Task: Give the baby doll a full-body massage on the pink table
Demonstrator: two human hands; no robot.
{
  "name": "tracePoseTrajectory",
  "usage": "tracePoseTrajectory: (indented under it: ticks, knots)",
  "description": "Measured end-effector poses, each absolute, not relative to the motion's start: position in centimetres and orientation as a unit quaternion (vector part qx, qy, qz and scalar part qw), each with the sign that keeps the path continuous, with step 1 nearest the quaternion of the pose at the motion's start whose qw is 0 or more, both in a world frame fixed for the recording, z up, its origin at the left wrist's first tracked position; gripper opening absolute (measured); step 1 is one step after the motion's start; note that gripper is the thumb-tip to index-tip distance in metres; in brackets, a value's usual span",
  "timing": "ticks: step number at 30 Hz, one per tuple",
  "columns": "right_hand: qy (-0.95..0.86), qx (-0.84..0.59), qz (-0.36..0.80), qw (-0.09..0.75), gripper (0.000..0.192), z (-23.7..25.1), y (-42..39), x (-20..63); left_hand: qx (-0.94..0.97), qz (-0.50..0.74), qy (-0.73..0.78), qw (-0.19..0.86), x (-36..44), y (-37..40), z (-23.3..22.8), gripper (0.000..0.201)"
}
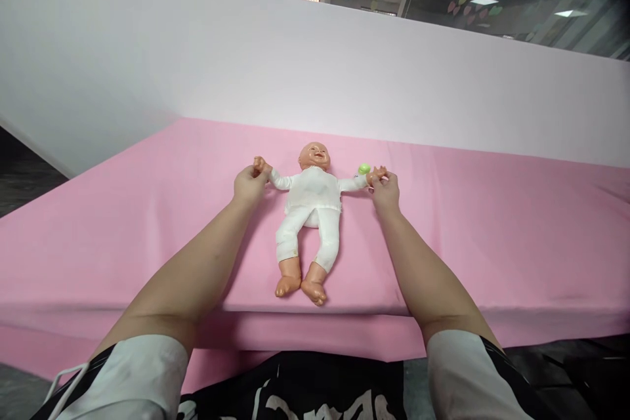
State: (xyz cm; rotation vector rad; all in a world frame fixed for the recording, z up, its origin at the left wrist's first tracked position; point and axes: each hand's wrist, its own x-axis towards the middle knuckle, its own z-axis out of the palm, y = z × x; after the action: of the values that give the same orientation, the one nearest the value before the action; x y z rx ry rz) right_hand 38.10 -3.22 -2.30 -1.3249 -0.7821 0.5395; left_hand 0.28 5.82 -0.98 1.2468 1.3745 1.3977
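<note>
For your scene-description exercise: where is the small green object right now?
In the head view, the small green object sits right of centre on the pink cloth, beside the doll and the right hand.

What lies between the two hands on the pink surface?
In the head view, the doll lies on its back between the left hand and right hand.

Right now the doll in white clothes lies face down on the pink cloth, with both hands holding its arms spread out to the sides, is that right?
Not quite. The head view shows the doll lying face up, its face showing. The rest holds: it wears white and lies on the pink cloth, with the left hand and right hand holding its arms out to the sides.
</note>
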Motion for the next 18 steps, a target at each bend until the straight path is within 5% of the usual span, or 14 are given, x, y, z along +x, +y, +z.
tracePoseTrajectory:
  ticks: [8,18]
  knots:
    - [-0.238,-0.588,0.41,0.655,0.018,-2.5,-3.6,41.5,0.375,0.579,0.561,0.458,-0.1,7.1,-1.4,0.012]
    - [-0.271,-0.562,0.291,0.725,0.035,-2.0,-3.4,39.6,0.492,0.59,0.512,0.384,0.1,7.0,-2.6,0.027]
